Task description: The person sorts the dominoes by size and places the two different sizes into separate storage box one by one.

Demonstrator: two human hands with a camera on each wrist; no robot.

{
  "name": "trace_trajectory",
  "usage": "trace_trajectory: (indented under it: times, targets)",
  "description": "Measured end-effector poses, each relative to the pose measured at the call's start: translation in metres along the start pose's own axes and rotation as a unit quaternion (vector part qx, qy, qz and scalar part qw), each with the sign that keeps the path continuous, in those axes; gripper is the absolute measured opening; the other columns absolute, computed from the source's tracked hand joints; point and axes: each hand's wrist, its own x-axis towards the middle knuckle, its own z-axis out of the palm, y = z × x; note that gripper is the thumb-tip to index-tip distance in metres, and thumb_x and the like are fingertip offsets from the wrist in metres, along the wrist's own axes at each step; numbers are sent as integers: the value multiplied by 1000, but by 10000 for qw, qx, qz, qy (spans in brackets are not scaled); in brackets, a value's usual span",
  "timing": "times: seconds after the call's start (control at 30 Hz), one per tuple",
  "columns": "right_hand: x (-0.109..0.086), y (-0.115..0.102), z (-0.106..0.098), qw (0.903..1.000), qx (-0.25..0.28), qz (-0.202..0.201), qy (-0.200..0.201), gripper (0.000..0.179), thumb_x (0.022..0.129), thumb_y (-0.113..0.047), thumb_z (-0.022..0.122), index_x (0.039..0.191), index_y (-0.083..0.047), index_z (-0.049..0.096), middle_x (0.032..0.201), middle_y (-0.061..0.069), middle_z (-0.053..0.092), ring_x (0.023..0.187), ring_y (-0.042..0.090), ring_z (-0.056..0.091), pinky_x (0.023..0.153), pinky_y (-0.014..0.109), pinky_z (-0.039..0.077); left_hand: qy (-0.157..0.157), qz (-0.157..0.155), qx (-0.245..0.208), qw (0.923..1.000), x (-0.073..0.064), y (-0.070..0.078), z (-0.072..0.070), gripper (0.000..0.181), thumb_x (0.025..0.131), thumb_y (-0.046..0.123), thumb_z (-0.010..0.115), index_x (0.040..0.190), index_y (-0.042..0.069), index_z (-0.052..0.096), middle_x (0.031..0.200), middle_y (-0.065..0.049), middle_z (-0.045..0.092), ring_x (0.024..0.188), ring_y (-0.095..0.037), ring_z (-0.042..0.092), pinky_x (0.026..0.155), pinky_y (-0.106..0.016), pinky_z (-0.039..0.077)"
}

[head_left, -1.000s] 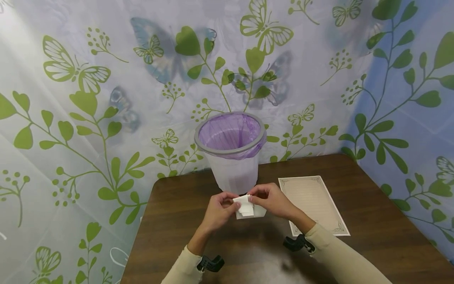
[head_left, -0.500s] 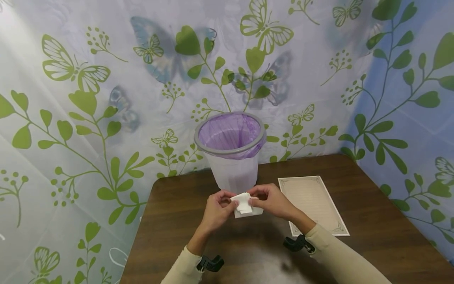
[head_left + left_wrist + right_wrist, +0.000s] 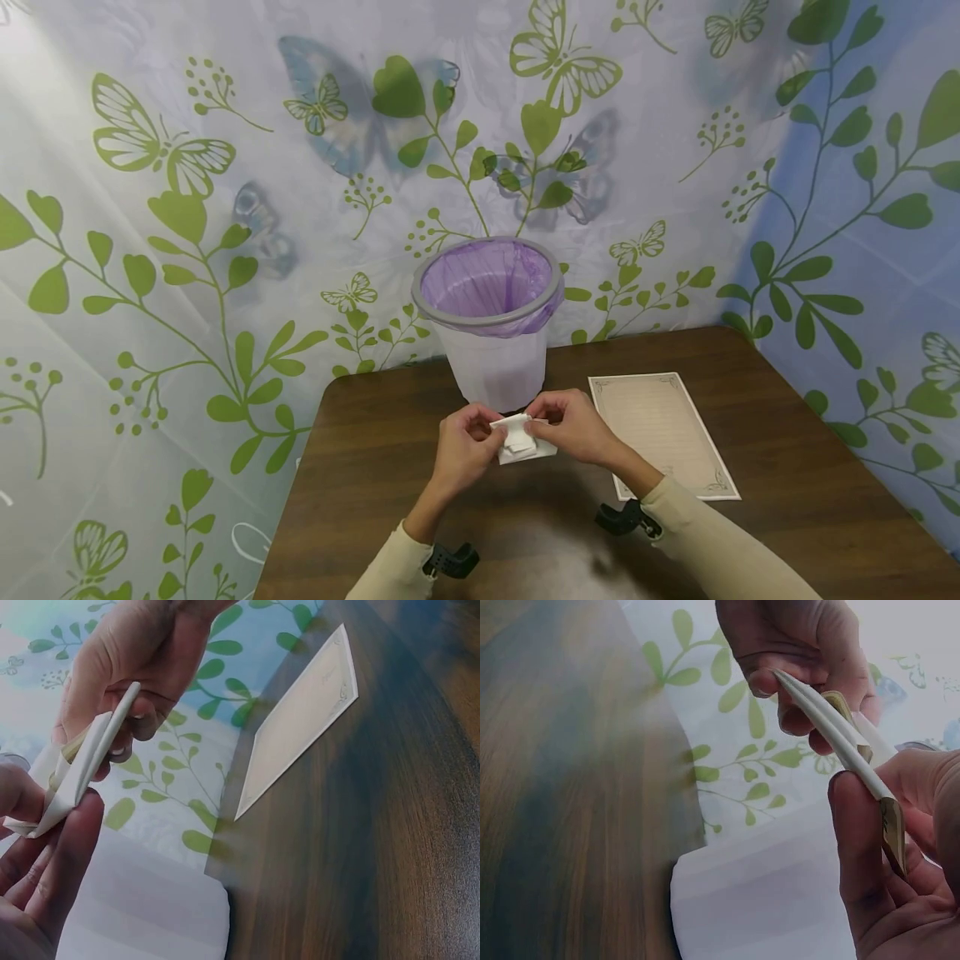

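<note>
A small piece of folded white paper (image 3: 519,439) is held up above the table, in front of the bin. My left hand (image 3: 462,447) pinches its left side between thumb and fingers. On the right side, my right hand (image 3: 576,428) grips it the same way. Several stacked layers show edge-on in the left wrist view, where the folded paper (image 3: 84,766) has a tan inner face. Seen from the right wrist, the folded paper (image 3: 832,733) slants between both hands, and a dark mark shows on its tan part. Fingers hide part of the folds.
A white bin (image 3: 495,367) with a grey rim and purple liner stands at the back of the brown table (image 3: 375,467). A bordered, lined beige sheet (image 3: 663,429) lies flat to the right, partly under my right forearm. A patterned curtain (image 3: 315,208) hangs behind.
Both hands keep their pinch on the paper and have barely moved. The paper has shifted and tilted slightly between the fingers, and its lower flap shows less than a second ago.
</note>
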Motion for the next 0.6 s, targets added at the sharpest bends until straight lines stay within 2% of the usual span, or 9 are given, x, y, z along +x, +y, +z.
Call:
trace_trajectory:
  times: [0.13,0.27,0.4,0.53,0.6]
  targets:
    - [0,0,0,9999,-139,-39,16,11,85,-10,79,85,-20,74,74,-3,70,61,11,64,54,26,53,40,140,85,9999,-1,5,2,6,85,-10,69,89,-7,67,75,-23,68,56,-36,67,42,-46,54]
    - [-1,-1,-1,9996,-259,-69,23,11,85,-10,78,85,-20,75,76,-4,70,62,11,64,53,26,51,-105,54,-40,9999,1,-4,1,6,86,-7,70,90,-3,68,76,-21,69,56,-37,67,42,-41,55]
    - [-2,0,-2,9992,-398,-50,34,13,85,-10,78,84,-23,74,78,-6,71,64,11,65,54,25,52,-347,-249,-320,9986,2,-11,-1,6,92,7,71,93,1,69,80,-21,70,58,-40,69,46,-40,57]
    - [-3,2,-3,9985,-496,-210,45,15,85,-9,77,85,-24,75,82,-7,73,67,10,65,57,26,53,-537,-747,-602,9939,2,-13,-4,26,97,28,68,96,2,71,82,-19,70,65,-43,70,53,-45,60]
    - [-3,0,-3,9981,-530,-301,80,15,86,-6,76,87,-21,76,83,-4,74,68,13,66,57,27,53,-694,-1011,-756,9896,2,-12,-4,32,99,30,64,98,-1,71,83,-20,70,68,-45,70,59,-50,60]
